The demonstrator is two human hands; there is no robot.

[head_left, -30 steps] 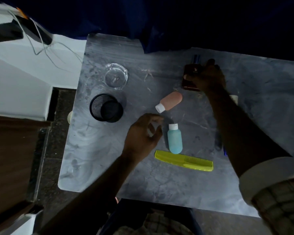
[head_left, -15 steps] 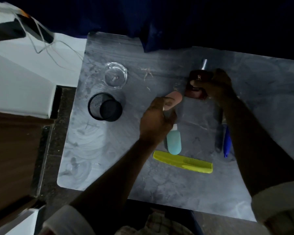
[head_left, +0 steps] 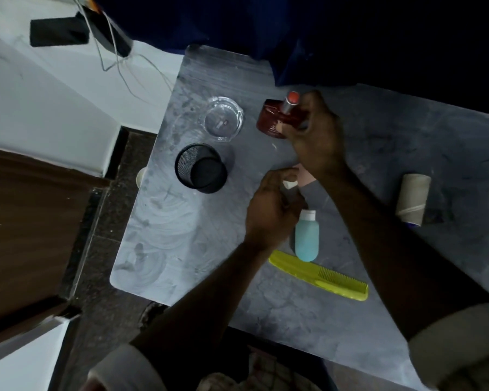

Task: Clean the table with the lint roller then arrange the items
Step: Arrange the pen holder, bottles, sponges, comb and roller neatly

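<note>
Since half a second ago, the right hand [head_left: 314,134] has carried the dark red bottle [head_left: 277,119] leftward, close beside the glass dish, and the left hand [head_left: 271,210] has closed on the pink bottle's white cap; the view has also swung so that the lint roller shows whole at the right.

Going left to right across the grey marbled surface [head_left: 181,249]: the black mesh cup [head_left: 201,168] lies on its side near the left edge, its open mouth turned toward the far left. Just beyond it stands the clear glass dish [head_left: 223,119], with a small item inside too small to identify. Next comes the dark red bottle, tilted, with an orange-red cap [head_left: 292,97] on a silver neck; the right hand's grip is wrapped around its right side. Nearer the person, the left hand's grip pinches the white cap [head_left: 290,184] of the pink bottle [head_left: 305,177], which is mostly hidden under the right forearm. Just right of the left wrist the blue bottle [head_left: 307,239] lies flat, its white cap pointing away from the person. Its base touches or nearly touches the yellow-green comb [head_left: 319,275], which lies slanting toward the near right, teeth on its right half. Well apart at the right lies the lint roller [head_left: 412,201], a pale cylinder resting on the surface, untouched by either hand; its handle is not clearly seen.
</note>
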